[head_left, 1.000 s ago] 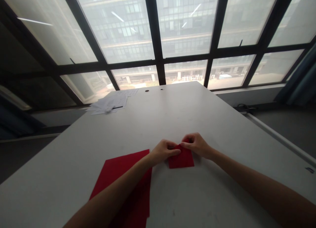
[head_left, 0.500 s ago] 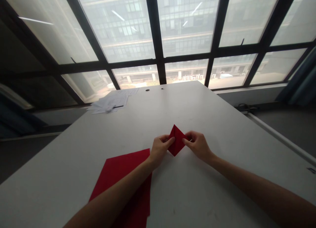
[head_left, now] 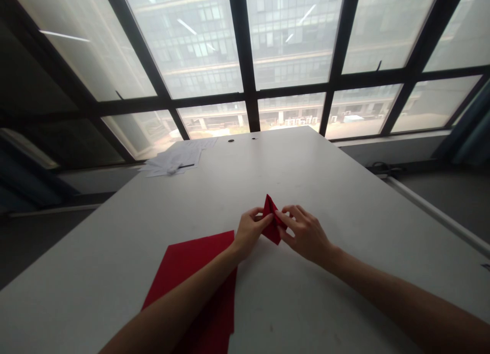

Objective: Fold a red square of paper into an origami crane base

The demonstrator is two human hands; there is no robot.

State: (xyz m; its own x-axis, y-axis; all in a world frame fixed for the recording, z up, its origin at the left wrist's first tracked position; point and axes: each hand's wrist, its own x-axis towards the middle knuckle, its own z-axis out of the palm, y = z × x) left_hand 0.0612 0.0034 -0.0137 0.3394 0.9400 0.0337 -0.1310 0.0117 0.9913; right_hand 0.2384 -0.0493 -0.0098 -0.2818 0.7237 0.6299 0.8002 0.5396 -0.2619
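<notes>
both hands (head_left: pixel 279 231) pinched on folded red paper (head_left: pixel 271 222)

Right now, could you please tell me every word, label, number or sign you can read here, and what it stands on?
No text can be read.
White papers at the table's far corner: any print is too small and blurred to read.
Folded red paper, held by the left hand and right hand: plain, no lettering shows.
Flat red sheet on the table: plain.
</notes>
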